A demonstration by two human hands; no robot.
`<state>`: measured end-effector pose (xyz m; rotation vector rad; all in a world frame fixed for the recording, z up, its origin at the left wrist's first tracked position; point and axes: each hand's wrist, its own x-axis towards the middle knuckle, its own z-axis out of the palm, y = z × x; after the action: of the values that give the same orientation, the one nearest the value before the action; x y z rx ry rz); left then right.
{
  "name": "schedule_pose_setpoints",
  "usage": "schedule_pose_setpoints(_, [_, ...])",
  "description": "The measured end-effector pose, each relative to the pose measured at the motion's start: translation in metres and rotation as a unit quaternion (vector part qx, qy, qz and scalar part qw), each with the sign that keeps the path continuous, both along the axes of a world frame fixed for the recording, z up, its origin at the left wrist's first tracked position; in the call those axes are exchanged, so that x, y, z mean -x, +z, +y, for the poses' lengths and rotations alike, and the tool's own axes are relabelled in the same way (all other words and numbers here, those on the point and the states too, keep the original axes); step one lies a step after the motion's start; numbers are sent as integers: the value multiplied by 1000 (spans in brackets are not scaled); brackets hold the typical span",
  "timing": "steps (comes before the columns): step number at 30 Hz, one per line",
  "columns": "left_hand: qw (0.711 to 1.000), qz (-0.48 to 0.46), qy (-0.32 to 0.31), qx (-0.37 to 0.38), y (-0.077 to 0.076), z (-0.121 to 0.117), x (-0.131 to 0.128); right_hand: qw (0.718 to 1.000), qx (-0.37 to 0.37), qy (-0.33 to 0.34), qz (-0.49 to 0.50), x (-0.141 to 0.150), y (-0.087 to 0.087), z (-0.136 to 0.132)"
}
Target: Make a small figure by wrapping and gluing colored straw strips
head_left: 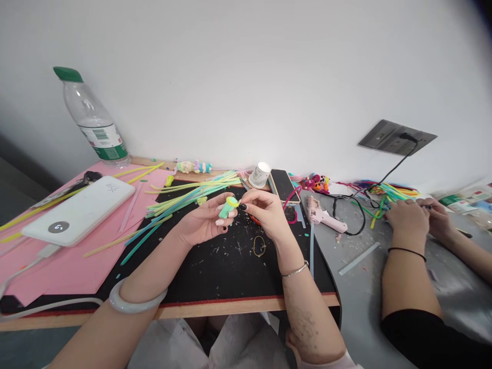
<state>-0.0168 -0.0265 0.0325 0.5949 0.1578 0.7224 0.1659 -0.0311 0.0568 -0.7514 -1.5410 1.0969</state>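
Observation:
Between the fingers of my left hand (207, 220) is a small green piece with a yellow rim (229, 206), made of what look like fuzzy craft stems. My right hand (265, 210) pinches at the yellow rim from the right, thumb and forefinger closed on its edge. Under both hands lies a black mat (215, 271) strewn with tiny scraps. A thin yellowish loop (259, 246) rests on the mat below my right hand. To the left of my hands, yellow, green and blue pipe cleaners (196, 192) are spread in a loose bundle.
At left, a white power bank (80, 210) with a cable sits on pink sheets (103, 261), near a plastic bottle (96, 123). A paper cup (260, 175) and phone (284, 185) stand behind my hands. Rightward are a pink glue gun (326, 218) and another person's hands (409, 220).

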Motion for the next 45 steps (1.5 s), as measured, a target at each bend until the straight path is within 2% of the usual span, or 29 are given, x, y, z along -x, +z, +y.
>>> schedule_pose_setpoints(8, [999,5,39,12,2,-1,-3,1000,10,15,13,1,-1,0])
schedule_pose_setpoints(16, [1000,2,20,6,1,-1,-1,1000,16,5,-3,0,0,0])
schedule_pose_setpoints(22, [1000,-8,-18,-1,1,-1,-2,1000,19,15,-3,-1,-2,1])
schedule_pose_setpoints(32, [999,-21,34,8,3,-1,-2,999,21,25,14,-1,-1,0])
schedule_pose_setpoints(36, [999,-15,33,10,2,0,-2,1000,18,10,2,-2,0,-1])
schedule_pose_setpoints(45, [1000,-17,10,-3,2,-1,-1,999,13,30,12,-1,1,0])
